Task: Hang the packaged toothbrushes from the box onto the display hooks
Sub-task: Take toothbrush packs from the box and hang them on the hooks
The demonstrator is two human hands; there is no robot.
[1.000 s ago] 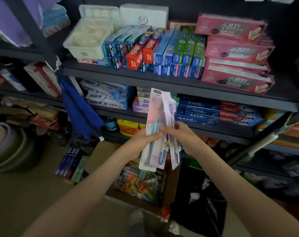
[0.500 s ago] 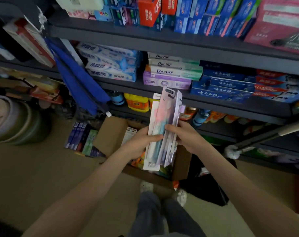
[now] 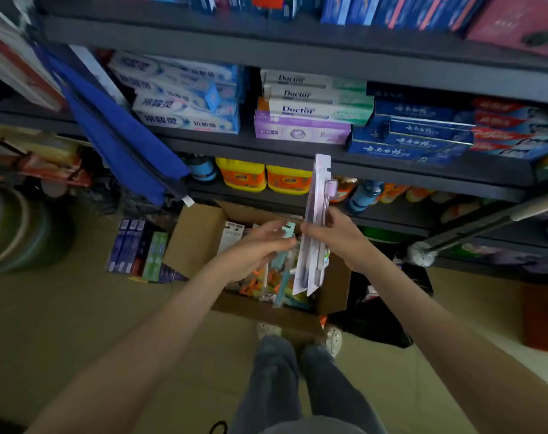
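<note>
Right grip (image 3: 335,238) pinches the purple packs (image 3: 317,198) upright, hang-hole at twelve o'clock, likely ready for a hook; left grip (image 3: 253,252), at their nine o'clock, touches a teal pack (image 3: 283,274) above the box (image 3: 194,236); whether it grasps, I cannot tell.

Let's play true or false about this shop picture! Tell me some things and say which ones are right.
1. The right hand holds purple toothbrush packs upright. True.
2. The cardboard box sits up on a shelf. False: it stands on the floor, just ahead of the person's shoes.
3. Yellow bottles stand behind the box. True.
4. The Doctor toothpaste boxes lie on the floor. False: they lie on a shelf, stacked on a purple box.
5. The cardboard box is closed. False: its flaps are open and more packs show inside.
</note>
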